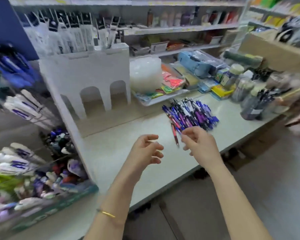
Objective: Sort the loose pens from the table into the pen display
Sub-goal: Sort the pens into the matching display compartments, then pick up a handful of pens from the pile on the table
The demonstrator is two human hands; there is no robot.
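Pinched only at the fingertips of the right hand [199, 144], with the left hand [145, 149] loosely curled and empty, the red pen [175, 135] could be dropped

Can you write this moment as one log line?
left hand: loosely curled, empty | right hand: at pen pile, grip unclear | red pen: beside right hand

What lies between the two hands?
In the head view, one red pen, at the near edge of the pen pile, shows between the left hand and right hand; blur hides whether the right hand touches it.
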